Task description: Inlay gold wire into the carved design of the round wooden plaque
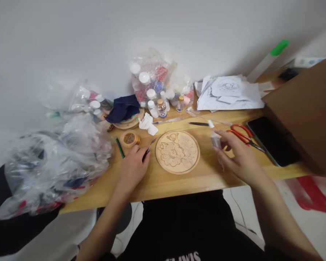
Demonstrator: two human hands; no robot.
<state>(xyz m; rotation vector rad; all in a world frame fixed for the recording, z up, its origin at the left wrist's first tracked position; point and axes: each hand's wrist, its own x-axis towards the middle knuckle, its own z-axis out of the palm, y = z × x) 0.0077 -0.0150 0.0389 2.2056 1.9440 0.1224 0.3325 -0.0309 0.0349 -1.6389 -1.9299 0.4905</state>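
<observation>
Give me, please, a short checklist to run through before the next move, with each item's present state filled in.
1. Round board flat on the table: ok.
2. Slim tool held in the left hand: ok.
3. White bottle held in the right hand: ok.
4. Scissors apart from the board: ok.
5. Pattern equally dark throughout: not ok, its right side looks fainter.
6. Bottle tip uncovered: cannot tell.

Looks a bit dim and gray on the wall [84,36]. Shines white on the plastic bag [67,145]. Has soft shadows by the box [301,108]. Seems blurry and stretched near the edges.
</observation>
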